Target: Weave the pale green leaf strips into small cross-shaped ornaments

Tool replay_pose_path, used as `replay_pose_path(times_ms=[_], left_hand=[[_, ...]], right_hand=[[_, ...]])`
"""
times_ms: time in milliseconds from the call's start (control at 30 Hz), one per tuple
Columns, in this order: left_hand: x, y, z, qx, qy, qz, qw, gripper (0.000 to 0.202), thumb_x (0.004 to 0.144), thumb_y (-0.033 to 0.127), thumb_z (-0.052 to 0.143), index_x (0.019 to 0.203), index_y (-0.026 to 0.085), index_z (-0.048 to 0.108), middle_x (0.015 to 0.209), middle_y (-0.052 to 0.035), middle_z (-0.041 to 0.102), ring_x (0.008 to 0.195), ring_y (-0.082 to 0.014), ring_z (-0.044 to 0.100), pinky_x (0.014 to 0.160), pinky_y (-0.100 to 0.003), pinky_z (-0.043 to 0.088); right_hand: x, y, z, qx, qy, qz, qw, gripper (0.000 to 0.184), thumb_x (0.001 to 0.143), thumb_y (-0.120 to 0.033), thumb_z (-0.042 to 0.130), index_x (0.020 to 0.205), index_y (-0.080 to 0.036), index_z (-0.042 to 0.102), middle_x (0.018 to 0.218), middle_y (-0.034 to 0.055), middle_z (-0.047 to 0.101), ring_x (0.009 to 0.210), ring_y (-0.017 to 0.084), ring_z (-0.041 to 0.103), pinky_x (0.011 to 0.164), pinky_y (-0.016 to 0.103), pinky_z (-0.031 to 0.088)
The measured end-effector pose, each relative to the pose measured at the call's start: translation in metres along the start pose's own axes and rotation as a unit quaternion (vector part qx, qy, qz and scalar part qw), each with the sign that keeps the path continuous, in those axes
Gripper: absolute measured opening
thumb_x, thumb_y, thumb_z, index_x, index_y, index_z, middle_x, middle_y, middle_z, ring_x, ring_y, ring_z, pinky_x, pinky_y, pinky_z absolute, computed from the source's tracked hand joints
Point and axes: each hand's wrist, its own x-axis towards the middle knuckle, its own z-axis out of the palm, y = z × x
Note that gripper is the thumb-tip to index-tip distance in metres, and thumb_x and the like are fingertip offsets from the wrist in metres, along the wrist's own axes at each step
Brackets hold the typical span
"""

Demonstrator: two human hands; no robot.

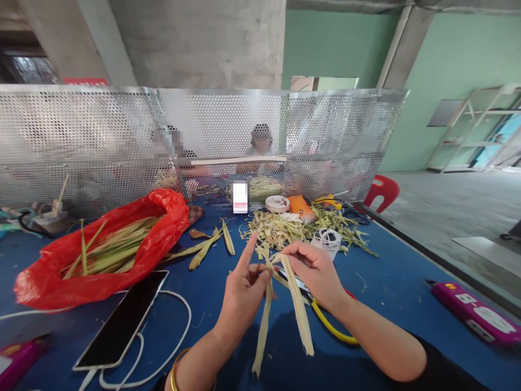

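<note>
My left hand (246,290) pinches a pale dried husk strip (264,326) between thumb and fingers, with the index finger pointing up. The strip's lower end hangs toward me. Beside it, my right hand (315,271) is closed on the top of a second, wider husk strip (299,309), which slants down to the right. Both strips come together between the hands, where their crossing is partly hidden by fingers. Below the right hand lie scissors with a yellow handle (331,328), their blades partly covered by the strips.
A red plastic bag (38,277) of long husks lies left, near a phone (122,320) with a white cable. Husk scraps (277,227), a tape roll (277,203) and a wire spool (326,241) sit ahead. Behind stands a perforated metal screen (220,119); people sit beyond it.
</note>
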Motion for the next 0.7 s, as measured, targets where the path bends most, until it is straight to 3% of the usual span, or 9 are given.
replay_pose_path(times_ms=[100,200,300,467,600,700], left_hand=[[0.000,-0.005,0.000,0.031,0.007,0.024,0.999,0.075,0.080,0.028,0.058,0.147,0.028,0.023,0.074,0.0028,0.065,0.054,-0.0111,0.058,0.054,-0.023,0.051],[-0.001,-0.014,-0.003,0.115,0.008,0.059,0.992,0.059,0.083,0.030,0.056,0.140,0.026,0.040,0.080,0.0013,0.069,0.056,-0.0094,0.057,0.056,-0.020,0.048],[0.000,-0.018,-0.004,0.164,0.020,0.068,0.984,0.048,0.083,0.030,0.056,0.131,0.025,0.054,0.087,-0.0002,0.072,0.064,-0.0112,0.059,0.058,-0.019,0.047],[0.002,-0.007,0.000,0.081,-0.004,0.022,0.996,0.041,0.078,0.029,0.062,0.118,0.019,0.064,0.082,-0.0019,0.070,0.064,-0.0127,0.059,0.057,-0.021,0.048],[0.001,0.003,0.002,0.024,-0.068,-0.031,0.997,0.027,0.076,0.033,0.066,0.093,0.014,0.073,0.070,-0.0030,0.068,0.058,-0.0119,0.057,0.056,-0.021,0.047],[-0.005,0.005,0.003,-0.018,-0.154,-0.127,0.980,0.023,0.073,0.032,0.069,0.080,0.011,0.074,0.062,-0.0047,0.067,0.054,-0.0136,0.060,0.054,-0.023,0.048]], right_hand=[[0.002,0.006,0.004,0.103,0.033,0.057,0.993,0.016,0.077,-0.032,0.064,0.070,-0.017,0.063,0.061,-0.0020,0.055,0.056,0.011,0.050,0.057,0.024,0.045],[0.003,0.010,0.008,0.211,0.052,0.114,0.969,0.019,0.072,-0.033,0.070,0.067,-0.016,0.062,0.058,-0.0032,0.053,0.053,0.010,0.048,0.059,0.026,0.046],[0.003,0.011,0.010,0.256,0.055,0.140,0.955,0.021,0.069,-0.034,0.073,0.068,-0.016,0.063,0.057,-0.0036,0.053,0.050,0.008,0.047,0.055,0.024,0.045],[-0.001,0.007,0.007,0.189,0.017,0.098,0.977,0.020,0.072,-0.035,0.070,0.070,-0.016,0.064,0.059,-0.0021,0.056,0.052,0.009,0.047,0.050,0.022,0.040],[-0.003,0.002,0.000,0.100,-0.048,0.045,0.993,0.012,0.077,-0.028,0.063,0.072,-0.016,0.063,0.062,-0.0019,0.056,0.054,0.009,0.047,0.051,0.022,0.037],[-0.001,0.002,-0.001,0.090,-0.089,0.077,0.989,0.007,0.074,-0.021,0.060,0.069,-0.017,0.061,0.058,-0.0038,0.053,0.051,0.008,0.043,0.050,0.021,0.035]])
